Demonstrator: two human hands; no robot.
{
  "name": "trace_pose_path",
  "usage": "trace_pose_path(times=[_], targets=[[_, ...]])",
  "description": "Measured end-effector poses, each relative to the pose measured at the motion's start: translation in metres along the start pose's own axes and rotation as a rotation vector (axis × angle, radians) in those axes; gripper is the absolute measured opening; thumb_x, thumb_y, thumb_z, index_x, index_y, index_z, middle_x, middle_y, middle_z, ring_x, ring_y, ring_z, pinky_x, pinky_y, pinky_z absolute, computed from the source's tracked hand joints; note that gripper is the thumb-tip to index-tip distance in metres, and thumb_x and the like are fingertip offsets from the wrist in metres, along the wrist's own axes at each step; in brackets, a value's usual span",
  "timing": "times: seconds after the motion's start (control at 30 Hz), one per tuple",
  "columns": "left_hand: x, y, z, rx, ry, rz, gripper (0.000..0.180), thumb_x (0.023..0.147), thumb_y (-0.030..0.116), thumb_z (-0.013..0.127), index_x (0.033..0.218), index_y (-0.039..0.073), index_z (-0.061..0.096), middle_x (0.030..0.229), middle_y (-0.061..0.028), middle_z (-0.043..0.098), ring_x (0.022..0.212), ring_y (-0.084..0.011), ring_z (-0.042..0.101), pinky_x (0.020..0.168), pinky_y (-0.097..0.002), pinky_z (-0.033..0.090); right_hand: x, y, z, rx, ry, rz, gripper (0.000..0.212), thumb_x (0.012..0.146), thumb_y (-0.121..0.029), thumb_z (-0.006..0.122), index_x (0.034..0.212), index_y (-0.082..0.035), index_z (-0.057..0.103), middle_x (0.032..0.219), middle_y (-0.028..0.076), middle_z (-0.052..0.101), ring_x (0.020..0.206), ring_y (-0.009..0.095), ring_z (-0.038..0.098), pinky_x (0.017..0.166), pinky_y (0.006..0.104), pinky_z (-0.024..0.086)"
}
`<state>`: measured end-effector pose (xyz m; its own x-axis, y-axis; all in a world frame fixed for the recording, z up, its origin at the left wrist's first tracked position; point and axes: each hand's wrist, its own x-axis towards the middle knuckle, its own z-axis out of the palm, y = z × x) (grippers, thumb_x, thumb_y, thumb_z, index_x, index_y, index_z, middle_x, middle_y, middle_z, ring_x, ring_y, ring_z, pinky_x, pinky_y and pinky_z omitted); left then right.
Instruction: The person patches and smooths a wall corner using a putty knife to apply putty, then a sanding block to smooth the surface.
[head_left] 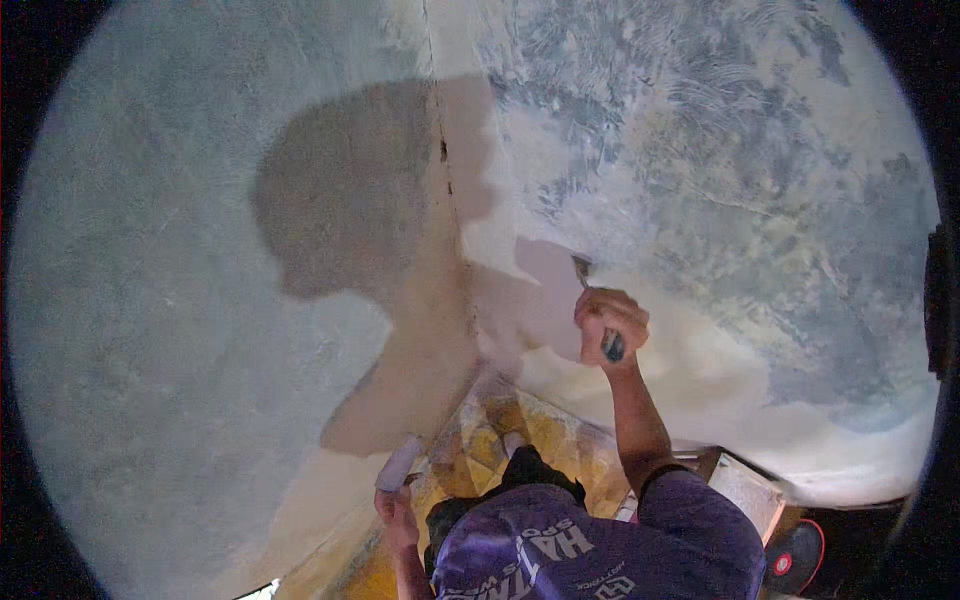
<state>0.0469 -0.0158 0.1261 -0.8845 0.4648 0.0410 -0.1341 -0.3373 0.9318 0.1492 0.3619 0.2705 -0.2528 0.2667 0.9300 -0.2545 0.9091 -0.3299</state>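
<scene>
My right hand [613, 325] is closed around the dark handle of a putty knife [582, 268], whose small metal blade points up at the right wall [690, 210]. The blade tip is close to the wall; I cannot tell whether it touches. That wall has patchy white and blue-grey plaster with swirled marks. Low on the left, my left hand [397, 515] is closed on a broad, pale flat blade [401, 462], perhaps a wide filling knife. Its handle is mostly hidden by my fingers.
A plain grey-green wall [170, 270] meets the plastered one at a corner with a dark crack [444, 150]. My shadow falls over both. Yellow-brown patterned floor [550, 430] lies below. A pale panel-like object [752, 498] and a black round thing with red [797, 558] stand at lower right.
</scene>
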Motion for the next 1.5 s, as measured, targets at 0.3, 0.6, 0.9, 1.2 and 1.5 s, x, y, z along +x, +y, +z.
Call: trace_pose_path(times=[0.3,0.6,0.9,1.2,1.5], targets=[[0.012,-0.019,0.055,0.177,-0.079,-0.075,0.042,0.087,0.027,0.061,0.120,0.001,0.053,0.119,-0.0128,0.056,0.106,-0.0273,0.056,0.090,-0.0463,0.045,-0.012,-0.002,-0.006,0.213,-0.387,-0.083,0.029,0.059,-0.008,0.074,0.056,-0.007,0.044,0.067,0.006,0.054,0.061,0.023,0.059,0.053,0.0373,0.048],[0.011,-0.031,0.054,0.287,-0.075,-0.082,0.036,0.089,0.018,0.058,0.119,-0.001,0.052,0.115,-0.0117,0.059,0.096,-0.0272,0.061,0.089,-0.0435,0.045,-0.009,-0.001,-0.006,0.197,-0.319,-0.303,0.027,0.062,-0.005,0.075,0.060,-0.006,0.048,0.069,0.007,0.053,0.063,0.025,0.060,0.056,0.0354,0.051],[0.010,-0.023,0.067,0.184,-0.068,-0.035,0.045,0.091,0.029,0.058,0.123,-0.001,0.049,0.122,-0.0138,0.054,0.105,-0.0287,0.056,0.093,-0.0462,0.043,-0.014,-0.002,-0.019,0.179,-0.354,-0.234,0.021,0.083,-0.023,0.065,0.076,-0.005,0.056,0.075,0.007,0.059,0.070,0.028,0.063,0.062,0.0437,0.050],[0.005,-0.023,0.083,0.163,-0.048,-0.114,0.033,0.088,0.014,0.057,0.118,0.002,0.055,0.112,-0.0086,0.062,0.106,-0.0192,0.055,0.095,-0.0341,0.038,-0.014,0.011,-0.014,0.242,-0.420,-0.188,0.014,0.072,-0.018,0.066,0.075,-0.008,0.057,0.072,0.006,0.058,0.066,0.026,0.059,0.057,0.0391,0.047],[-0.005,-0.031,0.073,0.247,0.038,-0.141,0.033,0.089,0.019,0.057,0.117,0.000,0.055,0.113,-0.0088,0.061,0.106,-0.0190,0.054,0.095,-0.0342,0.037,0.004,0.016,-0.013,0.160,-0.594,-0.201,0.007,0.083,-0.017,0.059,0.078,-0.012,0.060,0.075,0.005,0.060,0.072,0.024,0.058,0.070,0.0370,0.049]])
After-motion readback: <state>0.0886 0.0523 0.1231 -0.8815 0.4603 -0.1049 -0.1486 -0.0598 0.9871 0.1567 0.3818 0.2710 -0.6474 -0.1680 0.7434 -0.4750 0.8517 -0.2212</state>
